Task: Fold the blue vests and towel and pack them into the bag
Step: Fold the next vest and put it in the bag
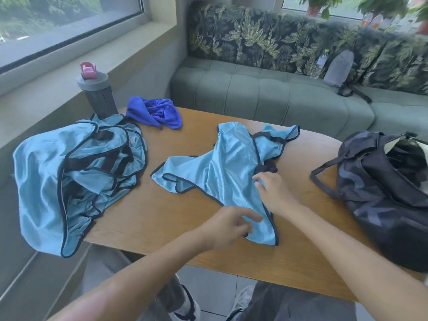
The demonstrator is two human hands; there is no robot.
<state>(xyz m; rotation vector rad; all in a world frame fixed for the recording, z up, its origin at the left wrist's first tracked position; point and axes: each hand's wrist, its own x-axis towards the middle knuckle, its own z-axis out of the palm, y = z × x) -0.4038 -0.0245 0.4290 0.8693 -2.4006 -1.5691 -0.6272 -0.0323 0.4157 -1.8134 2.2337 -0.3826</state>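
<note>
At the far left of the worktop (162, 218), your pile of blue vests (74, 172) lies crumpled and unfolded, spilling over the near-left edge. None of it looks sorted yet, so most of the folding is ahead of you. Just behind the pile stands a grey bottle (97, 91) with a pink cap, and beside that the dark blue towel (154, 112) sits bunched up, also not folded.

In the middle you have one vest (222, 172) pulled out and spread loosely, wrinkled, with its black-edged straps pointing away from you. This looks like the first piece you are working on, and no fold is made in it yet. Your left hand (228, 228) is at the near hem, its fingers curled around the fabric there, though motion blur keeps me from judging how firm that grip is. Your right hand (273, 193) lies on the right edge of the same vest, fingers bent and pinching the cloth near a black strap.

At the right, the dark bag (382, 186) sits on the worktop with its mouth open. Nothing blue shows inside it, so as far as can be seen nothing is packed.

In short, you are at the start: one vest is in hand, while the pile, the towel and all the packing remain.
</note>
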